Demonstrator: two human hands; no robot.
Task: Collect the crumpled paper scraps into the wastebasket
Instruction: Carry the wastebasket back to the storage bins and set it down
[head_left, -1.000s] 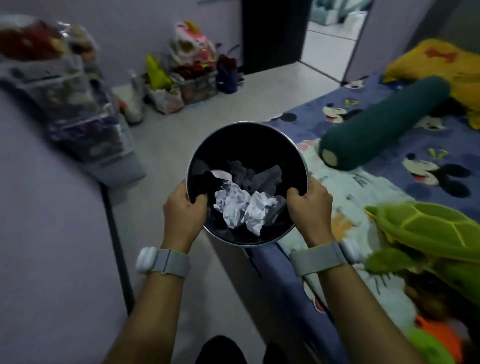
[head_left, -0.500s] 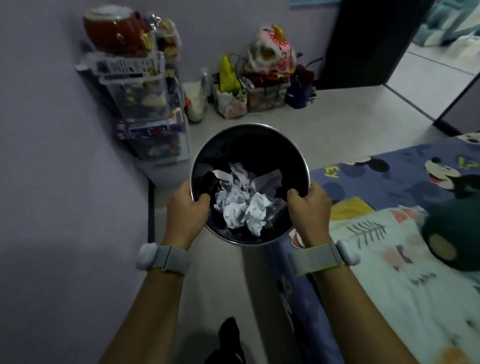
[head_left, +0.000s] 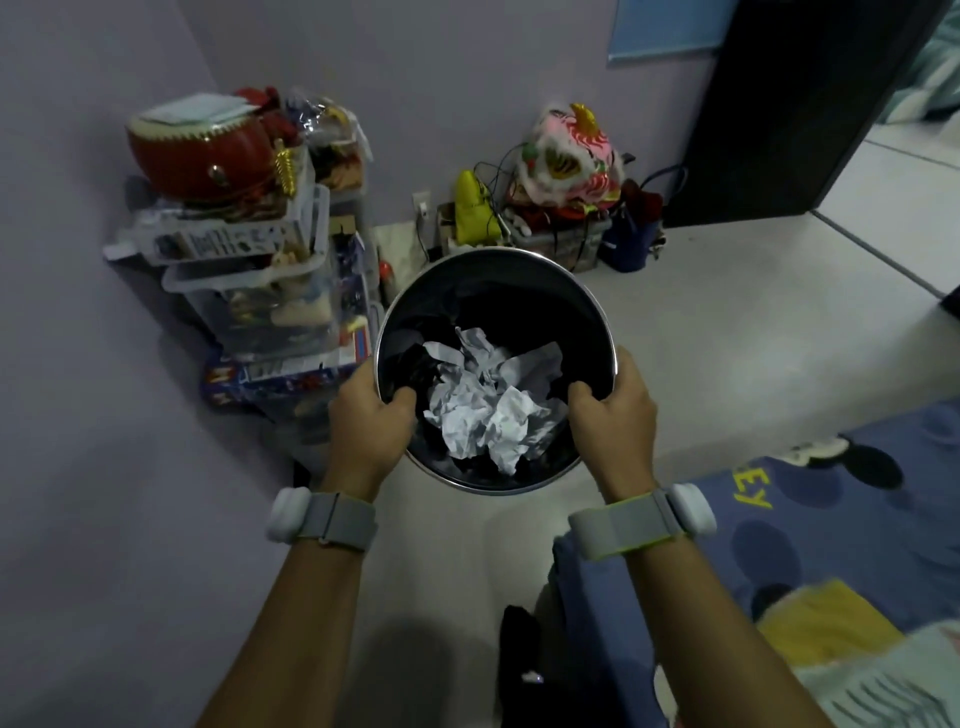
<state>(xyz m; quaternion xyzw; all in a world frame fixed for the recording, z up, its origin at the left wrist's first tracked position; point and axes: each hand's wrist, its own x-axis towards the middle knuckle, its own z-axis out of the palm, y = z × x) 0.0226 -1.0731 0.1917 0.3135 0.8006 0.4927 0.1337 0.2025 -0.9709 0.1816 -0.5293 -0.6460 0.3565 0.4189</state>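
- Red drum (head_left: 200, 150) tops stacked clear bins (head_left: 249, 291) at the left wall.
- Left hand (head_left: 371, 415): grip clamped on the wastebasket (head_left: 493, 270) rim, thumb inside.
- Wastebasket held above the floor (head_left: 727, 332), between both hands; paper scraps (head_left: 483, 405) lie crumpled inside.
- Right hand (head_left: 613, 410): grip clamped on the opposite rim, thumb inside.
- Bed (head_left: 831, 545) at lower right.

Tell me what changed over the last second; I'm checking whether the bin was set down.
Not set down. The view swung left, from the bed toward the corner clutter. The left hand and right hand still grip the wastebasket rim; the crumpled paper stays inside.
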